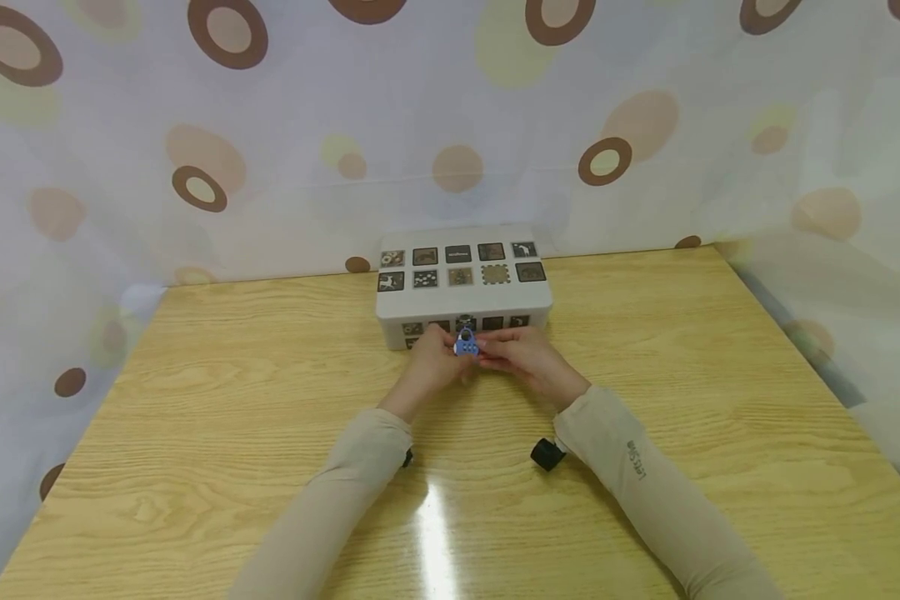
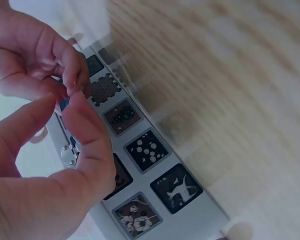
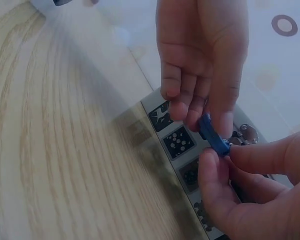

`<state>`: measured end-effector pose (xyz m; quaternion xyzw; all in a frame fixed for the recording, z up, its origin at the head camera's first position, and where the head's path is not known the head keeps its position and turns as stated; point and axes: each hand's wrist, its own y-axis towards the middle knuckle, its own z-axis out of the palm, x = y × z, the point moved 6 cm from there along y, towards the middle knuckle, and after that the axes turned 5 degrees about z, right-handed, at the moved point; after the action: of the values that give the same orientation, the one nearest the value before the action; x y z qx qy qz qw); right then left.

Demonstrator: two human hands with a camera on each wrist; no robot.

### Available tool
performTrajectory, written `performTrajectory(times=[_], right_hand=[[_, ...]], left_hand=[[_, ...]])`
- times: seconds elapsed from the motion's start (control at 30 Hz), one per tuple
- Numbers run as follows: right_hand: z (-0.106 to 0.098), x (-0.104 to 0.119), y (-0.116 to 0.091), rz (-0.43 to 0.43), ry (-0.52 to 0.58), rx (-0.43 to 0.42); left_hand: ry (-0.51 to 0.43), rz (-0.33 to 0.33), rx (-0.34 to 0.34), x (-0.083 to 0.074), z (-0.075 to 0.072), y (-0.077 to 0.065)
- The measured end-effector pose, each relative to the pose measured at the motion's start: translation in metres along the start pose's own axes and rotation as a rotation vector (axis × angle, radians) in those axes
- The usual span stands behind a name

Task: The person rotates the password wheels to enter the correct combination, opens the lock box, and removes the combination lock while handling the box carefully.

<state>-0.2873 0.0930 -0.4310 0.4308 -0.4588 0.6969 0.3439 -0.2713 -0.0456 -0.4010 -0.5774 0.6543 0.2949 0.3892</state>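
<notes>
A small blue combination padlock [image 1: 466, 344] is held up in front of a white box, its shackle upward and its number dials facing the head view. My left hand [image 1: 433, 362] pinches it from the left between thumb and fingers. From the right, the thumb and fingertips of my right hand [image 1: 528, 357] pinch its other side; the right wrist view shows the padlock [image 3: 213, 136] between both hands. Close behind it is the metal latch [image 3: 248, 134] on the box's front. In the left wrist view, fingertips hide most of the padlock.
The white box [image 1: 450, 300], its lid down and covered with dark square pictures, stands at the back of the wooden table [image 1: 255, 400]. A dotted cloth [image 1: 285, 158] hangs behind. A black wrist device [image 1: 547, 454] sits by the right sleeve.
</notes>
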Motion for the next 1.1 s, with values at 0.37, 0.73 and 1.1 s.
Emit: performTrajectory(times=[0.37, 0.73, 1.1], right_hand=[[0.0052, -0.0024, -0.0002, 0.059, -0.064, -0.077], [0.0056, -0.0042, 0.0026, 0.045, -0.051, -0.089], [0.0078, -0.0042, 0.0023, 0.056, -0.069, -0.079]], left_hand=[[0.29, 0.075, -0.018, -0.0081, 0.0011, 0.0016], [0.298, 0.038, -0.046, -0.0101, 0.0035, -0.0023], [0.451, 0.006, -0.067, -0.0109, 0.0053, -0.0041]])
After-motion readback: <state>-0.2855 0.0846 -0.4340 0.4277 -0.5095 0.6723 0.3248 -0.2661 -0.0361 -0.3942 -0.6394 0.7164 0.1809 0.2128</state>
